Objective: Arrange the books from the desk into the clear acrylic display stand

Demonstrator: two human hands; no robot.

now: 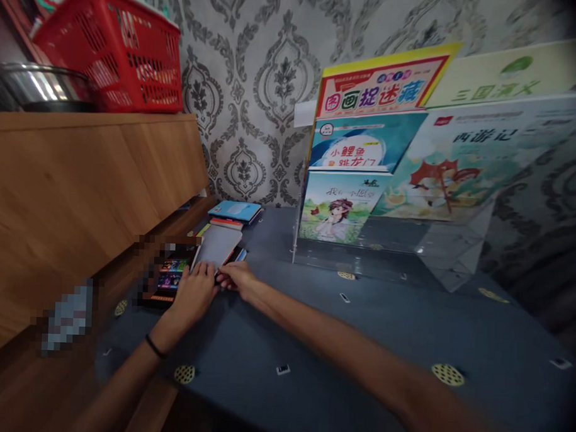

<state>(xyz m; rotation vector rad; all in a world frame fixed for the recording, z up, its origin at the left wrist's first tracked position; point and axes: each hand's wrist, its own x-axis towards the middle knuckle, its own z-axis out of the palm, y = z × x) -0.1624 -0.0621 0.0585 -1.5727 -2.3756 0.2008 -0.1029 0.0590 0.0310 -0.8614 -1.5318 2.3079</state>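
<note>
A book with a pale, plain surface [216, 244] lies at the left end of the table, on top of other books. My left hand [195, 293], with a dark band on its wrist, rests flat on the near part of this book, fingers stretched out. At the book's near right corner, my right hand [236, 278] has its fingers curled in a pinch on the edge. A dark book with small colourful pictures [170, 278] lies to the left, partly under my left hand. Just behind is a small stack topped by a blue book [235, 210].
A clear acrylic rack [310, 253] holds several upright picture books, such as a green-toned one [460, 165], at the right. A wooden cabinet [91, 184] borders the left, bearing a red basket [118, 52] and a metal bowl [44, 84]. The grey tablecloth [331, 343] has printed patches.
</note>
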